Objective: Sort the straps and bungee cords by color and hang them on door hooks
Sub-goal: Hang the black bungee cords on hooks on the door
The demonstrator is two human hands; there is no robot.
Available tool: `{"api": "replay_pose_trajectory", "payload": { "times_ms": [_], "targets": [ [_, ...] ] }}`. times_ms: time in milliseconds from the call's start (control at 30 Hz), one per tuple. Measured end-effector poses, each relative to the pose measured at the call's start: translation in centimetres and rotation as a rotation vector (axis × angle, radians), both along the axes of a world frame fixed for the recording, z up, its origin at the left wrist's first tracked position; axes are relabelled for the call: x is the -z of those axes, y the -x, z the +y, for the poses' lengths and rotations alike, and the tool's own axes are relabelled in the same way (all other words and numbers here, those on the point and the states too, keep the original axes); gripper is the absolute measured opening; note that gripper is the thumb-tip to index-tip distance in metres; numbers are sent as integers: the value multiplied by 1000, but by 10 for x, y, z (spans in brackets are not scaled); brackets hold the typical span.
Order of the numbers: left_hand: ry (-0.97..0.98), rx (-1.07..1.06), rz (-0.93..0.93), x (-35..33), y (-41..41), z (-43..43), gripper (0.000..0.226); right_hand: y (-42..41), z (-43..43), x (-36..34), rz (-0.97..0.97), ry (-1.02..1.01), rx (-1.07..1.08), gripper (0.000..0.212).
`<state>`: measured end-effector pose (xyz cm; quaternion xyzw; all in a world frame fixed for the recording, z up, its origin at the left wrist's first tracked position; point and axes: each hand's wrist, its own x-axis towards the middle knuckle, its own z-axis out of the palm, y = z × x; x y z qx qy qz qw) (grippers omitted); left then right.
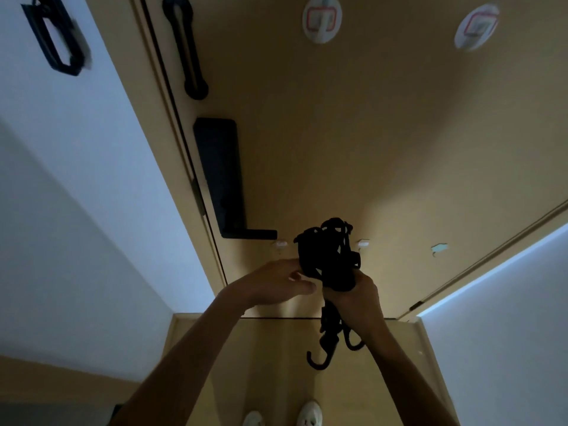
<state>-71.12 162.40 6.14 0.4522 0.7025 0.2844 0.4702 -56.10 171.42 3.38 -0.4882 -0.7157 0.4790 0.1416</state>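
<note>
At the door (368, 133), right hand (359, 298) clamped on bungee bundle (332, 256), left hand (276, 281) fingers (292, 265) touching it, grip unclear

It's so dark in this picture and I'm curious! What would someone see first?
First, the tangled bunch of black cords in the middle, held up in front of the door by the right hand, with the left hand touching its side. Its black hooks dangle below the right hand. Next, the big black door handle near the door's left edge and two round white stick-on hooks high up.
</note>
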Motion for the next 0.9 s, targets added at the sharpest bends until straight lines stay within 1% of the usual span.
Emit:
{"api": "replay_pose_trajectory", "payload": {
  "times_ms": [67, 100, 167, 267, 333, 400, 500, 567, 633, 733, 833, 900],
  "targets": [
    [-9, -15, 15, -11, -1, 14, 49, 6, 15, -13, 70, 4, -39, 11],
    [-48, -44, 3, -17, -1, 22, 49, 8, 22, -21, 104, 1, -66, 11],
    [-142, -105, -86, -31, -4, 34, 44, 10, 35, -38, 181, -2, -119, 14],
    [-260, -165, -233, -46, -9, 46, 46, 12, 54, -62, 288, -6, -173, 16],
    [-316, -180, -296, -57, -13, 52, 49, 15, 63, -73, 295, -40, -224, 12],
    [-342, -189, -293, -65, -17, 58, 50, 22, 67, -77, 231, -130, -259, 13],
    [-438, -286, -201, -78, -24, 71, 38, 32, 70, -81, 142, -320, -200, 14],
    [-548, -385, -119, -85, -27, 78, 39, 39, 68, -86, 163, -343, -173, 25],
    [-610, -455, -78, -90, -25, 81, 40, 46, 64, -93, 179, -335, -224, 36],
    [-605, -540, -124, -97, -15, 81, 38, 53, 59, -105, 225, -276, -342, 43],
    [-588, -573, -215, -104, -1, 79, 36, 56, 56, -116, 319, -258, -376, 48],
    [-590, -578, -272, -107, 7, 76, 27, 57, 53, -126, 373, -259, -415, 43]
  ]
}}
